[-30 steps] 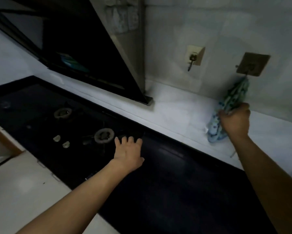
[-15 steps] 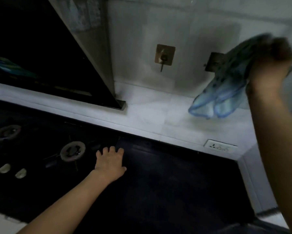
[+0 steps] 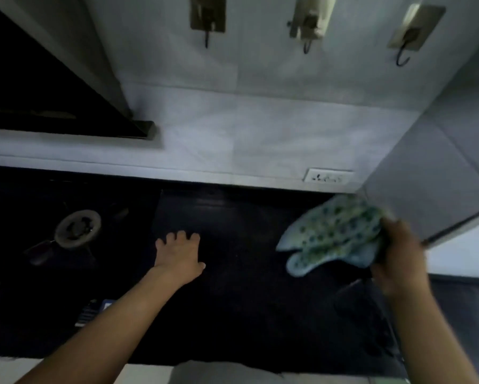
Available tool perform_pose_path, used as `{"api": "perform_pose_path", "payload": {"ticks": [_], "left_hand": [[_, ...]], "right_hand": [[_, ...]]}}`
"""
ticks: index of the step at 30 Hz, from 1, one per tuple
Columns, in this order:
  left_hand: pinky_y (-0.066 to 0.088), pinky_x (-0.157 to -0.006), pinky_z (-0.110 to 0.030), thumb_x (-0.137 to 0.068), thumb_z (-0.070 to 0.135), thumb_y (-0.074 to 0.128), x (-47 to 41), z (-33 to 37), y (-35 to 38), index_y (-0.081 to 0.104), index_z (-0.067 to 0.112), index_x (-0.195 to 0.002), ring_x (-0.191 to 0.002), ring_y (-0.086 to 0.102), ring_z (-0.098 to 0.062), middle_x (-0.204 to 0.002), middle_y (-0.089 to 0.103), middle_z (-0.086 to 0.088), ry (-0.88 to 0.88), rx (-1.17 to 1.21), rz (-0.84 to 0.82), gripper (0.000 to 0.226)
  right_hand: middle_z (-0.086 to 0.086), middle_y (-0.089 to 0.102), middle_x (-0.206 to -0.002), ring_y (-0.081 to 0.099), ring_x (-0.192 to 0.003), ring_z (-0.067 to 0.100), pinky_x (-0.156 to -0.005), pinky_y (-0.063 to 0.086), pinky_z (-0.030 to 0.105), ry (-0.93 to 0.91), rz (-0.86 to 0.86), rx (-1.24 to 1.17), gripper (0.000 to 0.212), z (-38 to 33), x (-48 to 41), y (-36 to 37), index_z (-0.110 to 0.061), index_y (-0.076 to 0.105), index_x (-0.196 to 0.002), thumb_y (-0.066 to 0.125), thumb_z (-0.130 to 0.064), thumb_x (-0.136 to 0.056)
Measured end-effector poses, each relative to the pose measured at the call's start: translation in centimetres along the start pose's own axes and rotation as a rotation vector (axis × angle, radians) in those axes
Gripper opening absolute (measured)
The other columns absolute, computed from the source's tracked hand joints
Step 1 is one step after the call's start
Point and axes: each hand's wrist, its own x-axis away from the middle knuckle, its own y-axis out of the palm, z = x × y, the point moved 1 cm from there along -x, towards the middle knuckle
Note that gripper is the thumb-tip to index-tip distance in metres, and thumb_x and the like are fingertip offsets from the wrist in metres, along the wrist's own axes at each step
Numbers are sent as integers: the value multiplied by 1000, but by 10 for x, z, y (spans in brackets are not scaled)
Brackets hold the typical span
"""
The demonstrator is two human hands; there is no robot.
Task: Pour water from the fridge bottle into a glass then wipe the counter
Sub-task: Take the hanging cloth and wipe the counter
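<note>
Wiping stage. My right hand (image 3: 399, 256) has its grip clenched on the spotted cloth (image 3: 335, 234), which hangs bunched above the dark counter (image 3: 246, 300), apparently just clear of it (motion blur hides any contact), ready for a first stroke. My left hand (image 3: 179, 259) lies flat and released on the counter beside the burner (image 3: 77, 230), probably as a brace. Three wall hooks (image 3: 309, 26) stand bare. Bottle and glass are out of view.

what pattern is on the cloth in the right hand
Pale blue cloth with small green dots; head view.
</note>
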Motion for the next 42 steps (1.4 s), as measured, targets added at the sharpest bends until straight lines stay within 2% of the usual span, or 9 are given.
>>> {"api": "perform_pose_path", "payload": {"ticks": [4,8,13,17,23,27,32,38,42], "left_hand": [[34,-112,-49,-87,57,62,2,24,21,33,25,-149,-134,39,-32,-146,42,-10,15,-33,-57,77],[39,-109,-48,-87,59,61,5,45,58,32,25,-148,-133,40,-32,-148,39,-10,10,1,-90,76],[30,-115,-57,-85,72,53,17,55,132,15,27,-155,-148,16,-39,-163,10,-16,-143,170,-141,92],[22,-117,-63,-87,76,42,39,50,191,-3,28,-158,-153,-1,-38,-166,-6,-15,-288,227,-198,97],[20,-116,-66,-95,53,54,68,36,228,21,14,-156,-149,12,-48,-163,12,-27,-376,292,17,79],[17,-113,-71,-96,54,47,78,21,240,22,9,-153,-147,12,-52,-161,13,-31,-560,379,111,78],[15,-115,-68,-91,61,32,53,11,235,26,7,-152,-149,16,-48,-161,19,-28,-521,381,157,82],[15,-117,-63,-95,60,30,29,-6,241,36,8,-146,-149,22,-40,-162,26,-19,-507,340,247,73],[14,-118,-60,-96,60,30,28,-9,248,38,11,-144,-150,23,-36,-163,27,-15,-506,352,286,69]], "right_hand": [[25,61,-97,55,-88,28,-72,44,39,106,289,549,25,92,22,-192,3,61,-95,50,-18,-101],[25,59,-109,57,-101,39,-86,48,49,36,518,809,41,117,5,-274,-1,53,-113,52,-36,-93],[33,16,-158,16,-147,45,-116,24,58,-134,164,1388,98,148,-9,-313,-11,26,-154,80,-41,-78],[17,-5,-167,-3,-151,46,-114,4,70,-23,-285,1845,98,192,-15,-297,-39,13,-157,53,-80,-78],[17,24,-162,25,-143,48,-114,9,71,-165,-344,1865,77,189,-29,-330,-42,33,-151,35,-78,-83],[19,8,-166,10,-149,47,-114,4,73,-145,-183,1807,83,159,-39,-396,-44,30,-153,41,-78,-77],[23,3,-164,9,-144,58,-112,11,75,-86,-32,1748,96,154,-55,-395,-39,27,-153,42,-80,-68],[20,8,-165,7,-147,53,-110,16,75,-144,-317,1788,99,200,-61,-299,-38,27,-153,48,-82,-67],[21,24,-160,16,-146,53,-108,23,71,-401,-597,1765,94,238,-80,-199,-39,38,-150,49,-83,-69]]}}
